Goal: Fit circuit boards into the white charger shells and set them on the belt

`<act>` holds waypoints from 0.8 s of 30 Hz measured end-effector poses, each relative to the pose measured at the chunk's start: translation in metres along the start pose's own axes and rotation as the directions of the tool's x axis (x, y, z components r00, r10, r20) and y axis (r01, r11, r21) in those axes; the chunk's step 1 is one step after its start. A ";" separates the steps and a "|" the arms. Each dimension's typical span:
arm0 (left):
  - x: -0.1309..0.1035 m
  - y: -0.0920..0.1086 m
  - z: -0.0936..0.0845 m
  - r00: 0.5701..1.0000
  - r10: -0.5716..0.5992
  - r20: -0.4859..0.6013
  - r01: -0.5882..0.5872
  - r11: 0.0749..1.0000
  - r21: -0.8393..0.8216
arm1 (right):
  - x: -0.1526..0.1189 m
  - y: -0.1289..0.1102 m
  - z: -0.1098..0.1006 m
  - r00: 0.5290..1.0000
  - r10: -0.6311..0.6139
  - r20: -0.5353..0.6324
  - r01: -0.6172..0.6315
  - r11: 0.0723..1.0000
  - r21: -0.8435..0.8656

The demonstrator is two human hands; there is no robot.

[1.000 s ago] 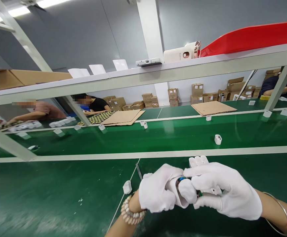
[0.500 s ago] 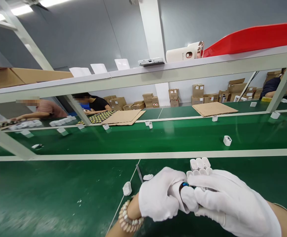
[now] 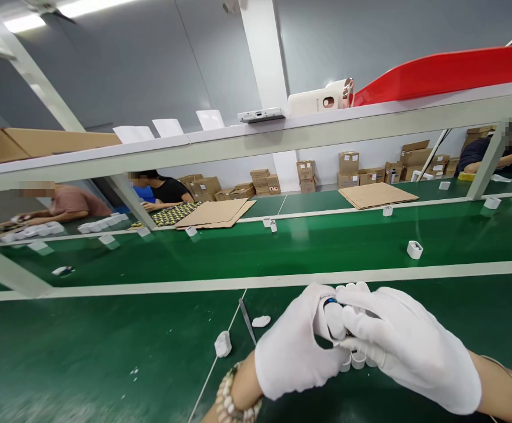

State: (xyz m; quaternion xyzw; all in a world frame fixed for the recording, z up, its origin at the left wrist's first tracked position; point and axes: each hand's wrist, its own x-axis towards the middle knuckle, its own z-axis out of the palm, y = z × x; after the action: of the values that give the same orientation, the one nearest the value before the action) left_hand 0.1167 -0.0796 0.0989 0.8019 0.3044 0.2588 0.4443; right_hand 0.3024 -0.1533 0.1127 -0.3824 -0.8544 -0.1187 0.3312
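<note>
White gloves cover both of my hands. My left hand (image 3: 297, 346) is closed around a small white plastic housing, with a shiny dark blue part (image 3: 330, 301) showing at its upper edge. The fingers of my right hand (image 3: 414, 346) press against the same housing from the right, hiding much of it. Under and behind my hands stand several small white housings (image 3: 358, 359), mostly covered. Left of my left hand lie a flat white piece (image 3: 261, 321), a thin grey tool (image 3: 247, 322) and a crumpled white lump (image 3: 223, 344).
A pale rail (image 3: 150, 288) separates my green bench (image 3: 106, 352) from a green conveyor belt (image 3: 326, 252) carrying a white housing (image 3: 414, 249). Overhead, a shelf (image 3: 220, 145) holds a white device (image 3: 315, 101) and a red tray (image 3: 449, 73). Co-workers sit across the belt.
My hands have shifted upward, with my left hand turned more upright around the housing. They now cover more of the white housings behind. The housing on the belt has moved right.
</note>
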 end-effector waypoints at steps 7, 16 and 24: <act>0.006 0.006 0.010 0.988 0.133 0.081 -0.143 0.981 0.132 | 0.010 0.001 0.001 0.966 0.174 0.190 -0.236 0.892 0.385; 0.008 0.001 0.009 0.978 0.179 0.107 -0.183 0.983 0.025 | 0.006 0.017 0.025 0.950 0.113 0.292 -0.301 0.585 0.753; 0.011 -0.012 0.010 0.949 0.235 0.209 -0.265 0.955 0.131 | 0.012 0.013 0.018 0.881 0.129 0.455 -0.447 0.541 0.713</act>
State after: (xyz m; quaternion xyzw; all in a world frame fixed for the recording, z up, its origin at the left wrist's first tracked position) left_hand 0.1282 -0.0723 0.0848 0.8877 0.1756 0.2101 0.3703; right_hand 0.2977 -0.1289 0.1063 -0.3442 -0.7823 0.4049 0.3251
